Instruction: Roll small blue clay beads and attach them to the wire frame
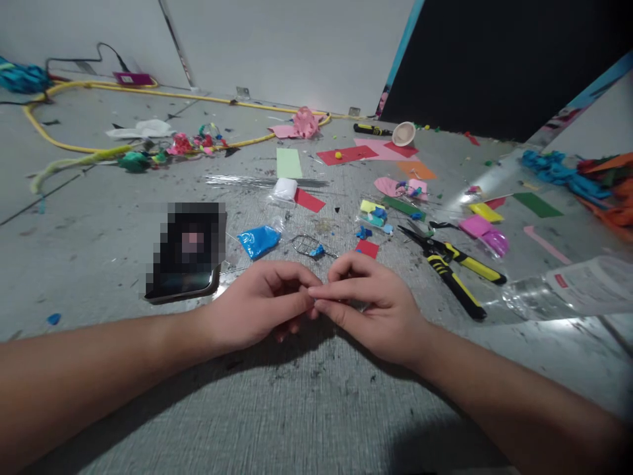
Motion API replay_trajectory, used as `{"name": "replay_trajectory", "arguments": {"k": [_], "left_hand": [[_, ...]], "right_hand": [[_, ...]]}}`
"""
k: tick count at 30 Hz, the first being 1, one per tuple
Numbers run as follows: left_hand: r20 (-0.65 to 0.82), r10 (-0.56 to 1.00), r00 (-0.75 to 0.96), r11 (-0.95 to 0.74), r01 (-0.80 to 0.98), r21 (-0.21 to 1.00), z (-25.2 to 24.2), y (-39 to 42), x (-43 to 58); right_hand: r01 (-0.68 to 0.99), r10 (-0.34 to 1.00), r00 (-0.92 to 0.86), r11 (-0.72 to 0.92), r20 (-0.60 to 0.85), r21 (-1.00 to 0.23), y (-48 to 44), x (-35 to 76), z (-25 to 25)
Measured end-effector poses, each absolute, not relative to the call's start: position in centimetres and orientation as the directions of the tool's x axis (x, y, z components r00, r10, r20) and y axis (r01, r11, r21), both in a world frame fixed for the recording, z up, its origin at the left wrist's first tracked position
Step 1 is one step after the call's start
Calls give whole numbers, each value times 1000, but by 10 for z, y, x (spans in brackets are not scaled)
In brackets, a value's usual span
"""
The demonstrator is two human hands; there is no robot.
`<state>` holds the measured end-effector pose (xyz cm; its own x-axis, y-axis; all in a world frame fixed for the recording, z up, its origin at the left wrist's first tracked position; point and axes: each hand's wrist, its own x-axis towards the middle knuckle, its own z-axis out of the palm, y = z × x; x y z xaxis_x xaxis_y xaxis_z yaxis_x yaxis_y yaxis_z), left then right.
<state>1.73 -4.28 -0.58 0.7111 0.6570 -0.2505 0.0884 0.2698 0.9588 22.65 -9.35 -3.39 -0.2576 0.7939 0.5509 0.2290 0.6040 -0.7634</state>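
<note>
Low over the grey floor, my left hand and my right hand meet at their fingertips. Both are closed in a pinch, and whatever is between the fingers is too small or hidden to name. Just beyond them lies a bent wire frame with a blue lump on it. A shiny blue packet rests beyond my left hand. Past my right fingers are a red paper square and small blue pieces.
A phone-like device, its screen blurred, lies at left. Open pliers with yellow-black handles and a clear plastic bottle lie at right. Farther back are a bundle of thin wires, coloured paper and a yellow cable.
</note>
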Motion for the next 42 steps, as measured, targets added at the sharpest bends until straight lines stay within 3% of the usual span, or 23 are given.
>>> {"name": "replay_trajectory", "arguments": {"k": [10,18,23,29,33,38,42], "left_hand": [[-236,670,704,255,81,964,-9,-43,17],[-224,661,716,227,95,969,-12,-43,14],[-177,668,723,133,118,984,-15,-46,14],[27,689,724,-141,97,985,-12,-46,15],[10,700,714,-120,105,987,-11,-47,16],[-138,713,687,95,101,990,-10,-47,17],[-105,751,652,61,91,994,-9,-47,19]], "right_hand": [[141,875,-225,465,430,-874,-93,224,-30],[-89,958,-216,174,190,-981,-95,217,-33],[-169,959,-274,31,78,-985,-96,217,-35],[-227,941,-339,-94,-12,-969,-96,219,-32],[-259,927,-365,-188,-85,-947,-96,218,-28],[-224,963,-269,-92,-29,-970,-96,219,-27],[-131,982,-158,84,105,-988,-96,221,-27]]}}
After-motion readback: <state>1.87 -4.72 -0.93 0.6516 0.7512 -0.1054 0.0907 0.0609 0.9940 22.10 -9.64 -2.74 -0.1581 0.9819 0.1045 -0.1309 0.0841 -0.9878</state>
